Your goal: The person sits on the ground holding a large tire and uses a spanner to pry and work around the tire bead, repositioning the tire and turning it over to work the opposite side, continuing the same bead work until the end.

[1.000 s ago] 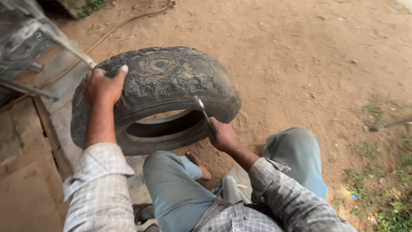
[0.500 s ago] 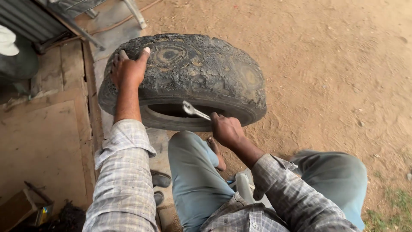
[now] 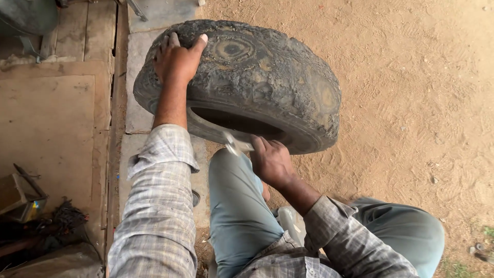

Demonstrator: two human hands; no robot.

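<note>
A worn, dirt-caked black tyre (image 3: 262,77) stands upright in front of my knees. My left hand (image 3: 175,59) lies spread over the top of its tread on the left side and steadies it. My right hand (image 3: 270,159) is closed around a thin metal tool (image 3: 231,144) whose shiny tip sits at the tyre's inner rim, just below the opening. My legs in grey-blue trousers (image 3: 236,216) are bent under the tyre.
Sandy ground (image 3: 411,77) spreads to the right. On the left lie stone slabs (image 3: 139,113) and a wooden board (image 3: 51,123). A small box and dark scrap (image 3: 31,206) sit at the lower left. A dark round vessel (image 3: 25,15) stands at the top left.
The view has shifted right and closer over the tyre. My right hand has dropped lower with the tool at the inner rim. My left hand stays on the tread.
</note>
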